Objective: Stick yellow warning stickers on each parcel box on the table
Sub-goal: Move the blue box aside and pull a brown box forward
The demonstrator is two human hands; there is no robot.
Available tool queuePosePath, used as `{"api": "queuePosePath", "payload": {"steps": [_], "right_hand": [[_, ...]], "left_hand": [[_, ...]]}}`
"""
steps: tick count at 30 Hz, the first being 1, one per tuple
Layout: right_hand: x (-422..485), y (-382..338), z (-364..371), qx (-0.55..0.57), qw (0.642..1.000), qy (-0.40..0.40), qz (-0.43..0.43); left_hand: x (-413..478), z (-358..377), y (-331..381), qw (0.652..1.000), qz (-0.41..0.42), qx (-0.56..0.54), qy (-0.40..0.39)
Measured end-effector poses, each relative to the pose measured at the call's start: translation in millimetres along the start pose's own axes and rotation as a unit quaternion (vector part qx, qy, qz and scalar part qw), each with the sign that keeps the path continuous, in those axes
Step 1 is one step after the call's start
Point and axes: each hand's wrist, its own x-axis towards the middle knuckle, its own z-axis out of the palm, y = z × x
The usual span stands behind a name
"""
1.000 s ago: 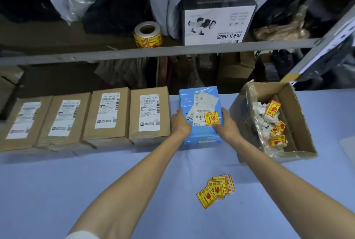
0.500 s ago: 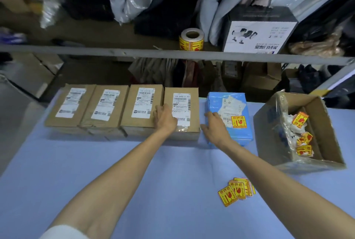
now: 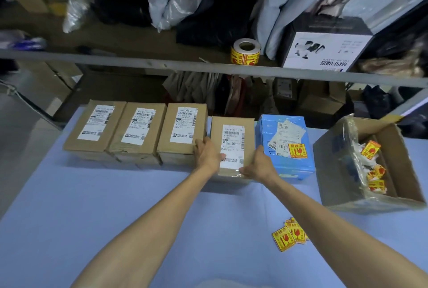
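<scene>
Both your hands are on the fourth brown box (image 3: pixel 232 146), the one that sits nearer you than its neighbours. Your left hand (image 3: pixel 206 154) grips its left edge, fingers curled over the top and covering a corner of the white label. Your right hand (image 3: pixel 259 164) clasps the near right corner, its fingers closed round the edge. Neither hand holds a sticker.

Three more brown boxes stand in a row to the left, touching side by side: the first (image 3: pixel 95 125), the second (image 3: pixel 136 131) and the third (image 3: pixel 181 131). Each has a white shipping label on top, and no yellow sticker shows on any of the four.

Just right of the held box lies the blue parcel (image 3: pixel 286 146), which already has a yellow sticker (image 3: pixel 296 150) on its near right part, beside its white labels.

A small stack of loose stickers (image 3: pixel 289 236) lies on the blue desk (image 3: pixel 92 206), near your right forearm. At the right of the desk an open carton (image 3: pixel 342 172) holds crumpled backing paper and more yellow stickers. On the shelf behind the desk stands a sticker roll (image 3: pixel 246 52), with a black and white box (image 3: pixel 324 49) to its right.
</scene>
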Motion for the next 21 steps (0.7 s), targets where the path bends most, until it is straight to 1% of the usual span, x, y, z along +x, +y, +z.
{"api": "queuePosePath", "payload": {"steps": [4,6,9,11,15,21], "right_hand": [[-34,17,13,0.071,0.997,0.024,0.003],[-52,26,20,0.093,0.995,0.037,-0.008],[-77,40,30,0.079,0.996,0.034,-0.009],[-91,48,35,0.072,0.997,0.025,-0.012],[-113,56,46,0.061,0.998,0.005,-0.018],[-134,63,66,0.087,0.996,0.013,-0.013]], "left_hand": [[-37,-2,-13,0.998,0.006,-0.068,-0.003],[-57,-3,-21,0.997,0.014,-0.079,-0.003],[-83,0,-44,0.998,0.006,-0.067,0.007],[-98,1,-61,0.996,-0.002,-0.082,0.019],[-123,-1,-90,0.992,-0.014,-0.124,0.016],[-141,-7,-105,0.995,-0.011,-0.104,0.007]]}}
